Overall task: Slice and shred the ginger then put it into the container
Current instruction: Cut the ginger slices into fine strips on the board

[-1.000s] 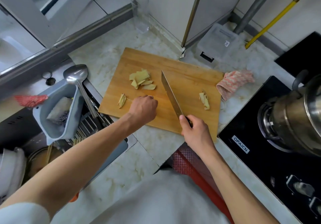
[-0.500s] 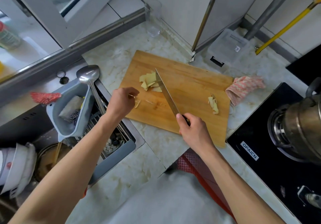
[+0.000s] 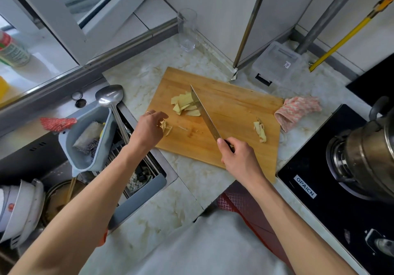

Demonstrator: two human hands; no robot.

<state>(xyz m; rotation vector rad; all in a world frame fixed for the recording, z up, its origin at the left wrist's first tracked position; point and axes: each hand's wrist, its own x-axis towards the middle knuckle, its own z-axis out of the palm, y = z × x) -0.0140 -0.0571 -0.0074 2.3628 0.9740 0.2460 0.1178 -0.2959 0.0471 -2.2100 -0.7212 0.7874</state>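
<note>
Item: ginger, in three lots on the wooden cutting board [image 3: 230, 112]. Flat slices [image 3: 183, 105] lay in a loose heap toward the board's far left, partly under the knife [image 3: 204, 114] blade. A small bundle of fine shreds [image 3: 166, 128] sat near the left edge, touching the left hand [image 3: 147, 128], whose fingers were loosely curled over it; whether they pinched any could not be told. A third clump [image 3: 260, 130] lay well apart at the right. The right hand [image 3: 239, 159] gripped the knife handle, fingers wrapped tight. Handling, as judged: pieces light, thin, stiff but brittle, likely damp and apt to cling; best gathered from the sides or scooped on the blade. Container: clear lidded box [image 3: 277, 61] beyond the board, apparently closed.
</note>
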